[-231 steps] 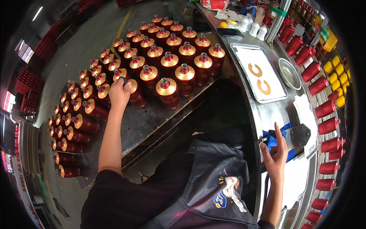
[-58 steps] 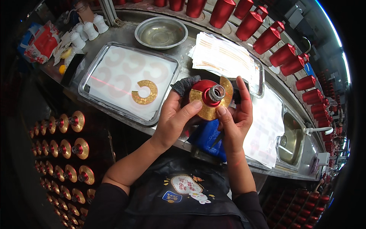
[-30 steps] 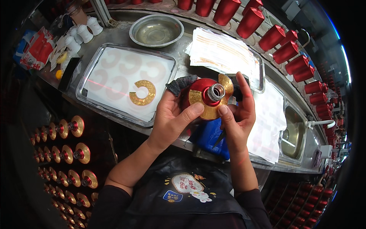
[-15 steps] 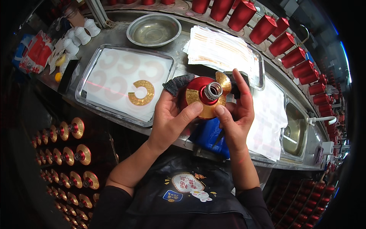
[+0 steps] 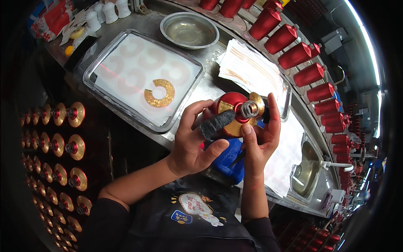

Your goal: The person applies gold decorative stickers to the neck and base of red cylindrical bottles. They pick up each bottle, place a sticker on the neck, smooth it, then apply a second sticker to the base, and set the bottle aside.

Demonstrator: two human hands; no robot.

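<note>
A red bottle [image 5: 215,110] is between my hands, its bare threaded glass neck [image 5: 249,109] pointing up and toward me. A gold ring-shaped decal [image 5: 232,128] lies around the bottle's shoulder, with one end [image 5: 256,98] standing up off the surface beside the neck. My left hand [image 5: 191,143] has a dark knitted sleeve [image 5: 216,124] on one finger, which presses on the gold. Another left finger reaches behind the bottle, while the left thumb stands apart. My right hand [image 5: 258,138] grips the bottle's other side, thumb near the neck; its remaining fingers are partly hidden.
A metal tray [image 5: 163,127] holds white backing paper with another gold decal [image 5: 159,93]. Behind are a metal basin [image 5: 189,30] and stacked sheets [image 5: 249,63]. Red bottles [image 5: 281,38] line the right; decorated ones [image 5: 77,114] stand lower left. A sink [image 5: 310,168] is right.
The left sleeved finger has moved from the bottle's far left side onto the gold decal, and the left thumb has come off it. The view has turned and shifted.
</note>
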